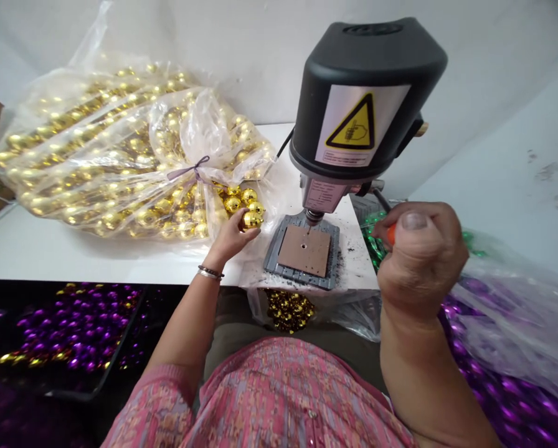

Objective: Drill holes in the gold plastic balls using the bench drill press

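A gold ball (253, 220) is at the right end of the bag (96, 155) on the counter (64, 264), clamped in the fingers of the left hand (235, 236). Nearby stands the drill (377, 68), upright, bit (309, 230) pointing down above a board (302, 258); the right hand (419, 255) clasps the drill's slanting handle (381, 198).

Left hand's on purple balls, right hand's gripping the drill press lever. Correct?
Not quite: in the head view the left hand is on gold balls, not purple ones. The right hand does grip the lever of the drill press.
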A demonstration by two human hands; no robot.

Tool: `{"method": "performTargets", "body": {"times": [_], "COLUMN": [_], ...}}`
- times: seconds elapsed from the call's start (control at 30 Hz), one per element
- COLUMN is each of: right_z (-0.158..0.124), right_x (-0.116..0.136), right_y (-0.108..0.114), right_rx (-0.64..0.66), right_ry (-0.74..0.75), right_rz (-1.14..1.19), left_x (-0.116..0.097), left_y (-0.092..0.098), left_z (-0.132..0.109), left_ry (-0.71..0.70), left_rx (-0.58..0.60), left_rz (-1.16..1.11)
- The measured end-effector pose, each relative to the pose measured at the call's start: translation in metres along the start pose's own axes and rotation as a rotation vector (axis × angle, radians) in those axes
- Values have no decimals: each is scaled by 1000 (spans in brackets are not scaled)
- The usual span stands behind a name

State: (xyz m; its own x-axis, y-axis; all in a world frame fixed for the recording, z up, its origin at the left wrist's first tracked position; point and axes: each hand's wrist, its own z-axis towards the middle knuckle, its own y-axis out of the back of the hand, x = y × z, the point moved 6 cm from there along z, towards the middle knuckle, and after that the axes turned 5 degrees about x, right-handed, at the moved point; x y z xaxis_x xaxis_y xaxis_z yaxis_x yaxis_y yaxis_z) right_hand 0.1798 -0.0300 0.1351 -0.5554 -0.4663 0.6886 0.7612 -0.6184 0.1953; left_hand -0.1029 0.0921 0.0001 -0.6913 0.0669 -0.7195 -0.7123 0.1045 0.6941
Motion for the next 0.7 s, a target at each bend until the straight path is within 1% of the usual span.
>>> {"method": "performTargets", "body": {"times": [0.07,0.1,0.17,0.2,0.27,0.4,0.57,0.7], "right_z": [-1,-1,-1,-1,0,1,0,0], "right_x": [0,0,1,2,4,6,5,5], "right_y": [-1,-1,-2,-2,-2,-1,-2,-2], "right_rx": [-10,-12,-2,8,21,42,65,72], "right_ry": [10,17,30,39,50,76,71,73], "right_rz": [1,4,16,22,35,68,88,101], "left_x": [-14,-21,-32,-35,-38,-48,-70,-76], "left_y": [-9,-14,-25,-31,-42,-55,-66,-71], "left_z": [-7,-11,-17,-17,-16,-9,-9,-10], "left_ry": [-79,-119,-169,-175,-165,-174,-325,-353], "left_rx": [165,245,355,371,342,206,167,160], "left_rz": [-279,-383,-485,-485,-407,-123,148,256]}}
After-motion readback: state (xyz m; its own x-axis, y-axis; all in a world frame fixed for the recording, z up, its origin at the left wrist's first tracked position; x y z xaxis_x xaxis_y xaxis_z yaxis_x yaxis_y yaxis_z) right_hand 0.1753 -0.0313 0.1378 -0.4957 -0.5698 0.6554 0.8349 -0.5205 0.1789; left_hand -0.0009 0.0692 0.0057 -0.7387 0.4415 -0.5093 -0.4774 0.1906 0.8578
